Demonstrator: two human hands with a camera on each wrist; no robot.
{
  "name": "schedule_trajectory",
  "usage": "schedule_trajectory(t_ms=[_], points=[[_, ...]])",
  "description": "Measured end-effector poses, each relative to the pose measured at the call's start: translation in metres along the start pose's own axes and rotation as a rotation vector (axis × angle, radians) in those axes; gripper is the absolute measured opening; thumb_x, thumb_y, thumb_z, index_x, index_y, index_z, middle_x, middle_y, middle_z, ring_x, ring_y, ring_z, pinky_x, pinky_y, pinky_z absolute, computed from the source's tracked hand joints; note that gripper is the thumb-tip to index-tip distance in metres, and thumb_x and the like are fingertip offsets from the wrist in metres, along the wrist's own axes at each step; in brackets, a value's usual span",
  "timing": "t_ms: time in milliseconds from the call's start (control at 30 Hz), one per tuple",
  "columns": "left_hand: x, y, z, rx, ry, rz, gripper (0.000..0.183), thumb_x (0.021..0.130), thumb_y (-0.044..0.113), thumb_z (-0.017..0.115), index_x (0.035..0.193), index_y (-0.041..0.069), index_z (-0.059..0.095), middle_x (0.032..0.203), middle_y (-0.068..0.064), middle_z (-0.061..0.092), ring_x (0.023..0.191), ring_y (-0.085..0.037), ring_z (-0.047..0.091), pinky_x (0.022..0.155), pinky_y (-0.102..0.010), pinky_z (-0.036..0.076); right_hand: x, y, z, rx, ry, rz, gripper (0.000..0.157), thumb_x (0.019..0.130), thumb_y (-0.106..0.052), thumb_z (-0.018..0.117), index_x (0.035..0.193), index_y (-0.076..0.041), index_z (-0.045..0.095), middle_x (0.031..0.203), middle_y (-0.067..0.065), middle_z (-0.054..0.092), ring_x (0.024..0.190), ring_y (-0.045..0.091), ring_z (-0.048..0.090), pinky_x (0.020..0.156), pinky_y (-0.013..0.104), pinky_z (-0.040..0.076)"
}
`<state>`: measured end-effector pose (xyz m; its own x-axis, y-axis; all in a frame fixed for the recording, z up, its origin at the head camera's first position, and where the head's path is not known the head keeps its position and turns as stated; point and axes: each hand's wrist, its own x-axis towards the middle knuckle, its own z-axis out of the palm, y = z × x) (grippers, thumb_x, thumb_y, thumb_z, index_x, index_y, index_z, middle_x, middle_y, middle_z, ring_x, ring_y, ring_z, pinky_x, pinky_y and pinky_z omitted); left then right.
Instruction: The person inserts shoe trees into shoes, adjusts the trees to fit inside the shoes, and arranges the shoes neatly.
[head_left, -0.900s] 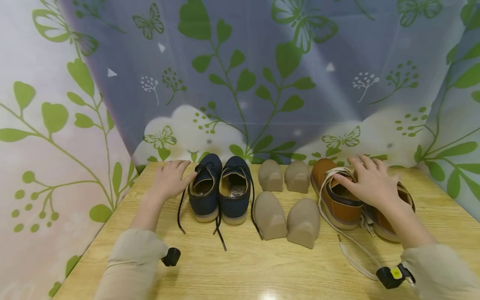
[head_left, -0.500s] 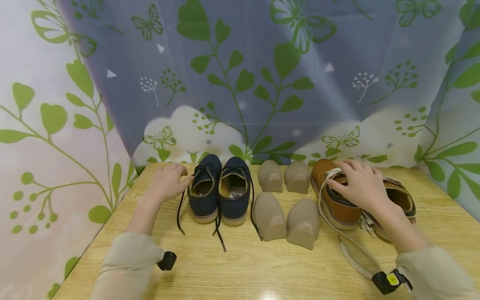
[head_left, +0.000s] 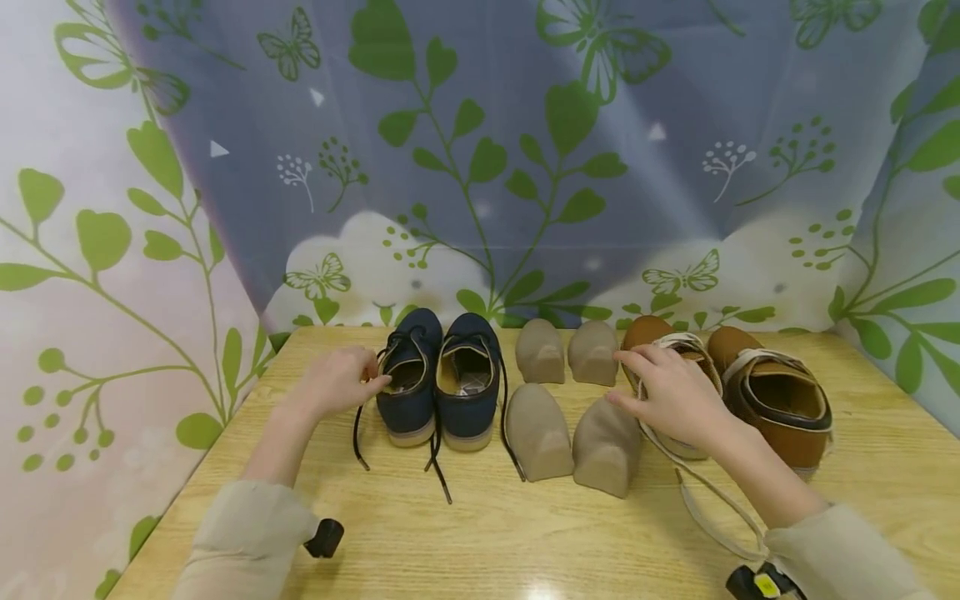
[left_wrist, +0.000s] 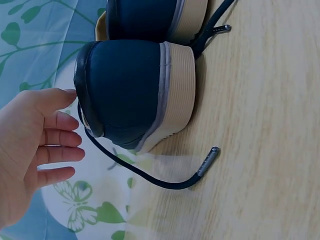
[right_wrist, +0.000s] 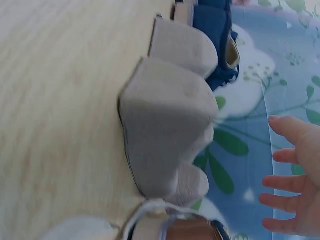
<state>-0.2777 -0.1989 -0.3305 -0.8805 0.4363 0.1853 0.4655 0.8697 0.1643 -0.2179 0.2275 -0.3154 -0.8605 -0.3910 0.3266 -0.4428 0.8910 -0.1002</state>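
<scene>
My left hand (head_left: 337, 385) is beside the left navy lace-up shoe (head_left: 405, 408), its thumb near the shoe's opening. In the left wrist view its fingers (left_wrist: 62, 138) are loosely bent, with nothing between them, and the thumb tip is right at the heel collar. The right hand (head_left: 678, 396) hovers, fingers spread, over the left brown shoe (head_left: 647, 331) and covers much of it. Its fingertips overlap the nearby beige toe-shaped insert (head_left: 606, 446) in the head view. The right wrist view shows that hand holding nothing.
Another navy shoe (head_left: 468, 408) stands alongside the first, dark laces trailing. Several beige inserts (head_left: 538, 433) lie between the two pairs. The right brown shoe (head_left: 780, 408) stands at the right. A pale loose lace (head_left: 708, 512) trails over the wooden table (head_left: 480, 542); a patterned cloth (head_left: 480, 167) hangs behind.
My right hand has moved left from over the brown shoes toward the beige inserts, uncovering the right brown shoe. The left hand has shifted slightly down, its fingers curling a little more.
</scene>
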Motion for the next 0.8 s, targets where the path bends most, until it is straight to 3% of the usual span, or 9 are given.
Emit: schedule_trajectory(t_ms=[233, 567, 800], points=[[-0.005, 0.002, 0.003, -0.008, -0.017, 0.020, 0.015, 0.087, 0.025, 0.062, 0.081, 0.012, 0.063, 0.077, 0.000, 0.058, 0.063, -0.014, 0.052, 0.057, -0.032, 0.044, 0.000, -0.019, 0.012, 0.038, -0.039, -0.021, 0.054, 0.082, -0.034, 0.069, 0.126, -0.006, 0.056, 0.124, 0.020, 0.053, 0.112, 0.041, 0.049, 0.084, 0.058, 0.040], [-0.013, 0.000, 0.005, -0.035, 0.022, 0.044, 0.017, 0.087, 0.024, 0.062, 0.091, 0.009, 0.068, 0.088, -0.005, 0.062, 0.078, -0.024, 0.061, 0.067, -0.039, 0.049, 0.003, -0.041, 0.025, 0.058, -0.059, -0.097, 0.052, 0.079, -0.031, 0.073, 0.121, -0.004, 0.058, 0.115, 0.016, 0.057, 0.102, 0.036, 0.055, 0.079, 0.048, 0.047], [-0.014, 0.001, 0.007, -0.036, 0.056, 0.095, 0.016, 0.086, 0.021, 0.062, 0.091, 0.008, 0.070, 0.090, -0.004, 0.063, 0.082, -0.027, 0.062, 0.070, -0.040, 0.049, 0.003, -0.061, 0.035, 0.114, -0.083, -0.138, 0.052, 0.075, -0.029, 0.077, 0.116, -0.003, 0.058, 0.101, 0.010, 0.056, 0.081, 0.022, 0.057, 0.065, 0.034, 0.048]])
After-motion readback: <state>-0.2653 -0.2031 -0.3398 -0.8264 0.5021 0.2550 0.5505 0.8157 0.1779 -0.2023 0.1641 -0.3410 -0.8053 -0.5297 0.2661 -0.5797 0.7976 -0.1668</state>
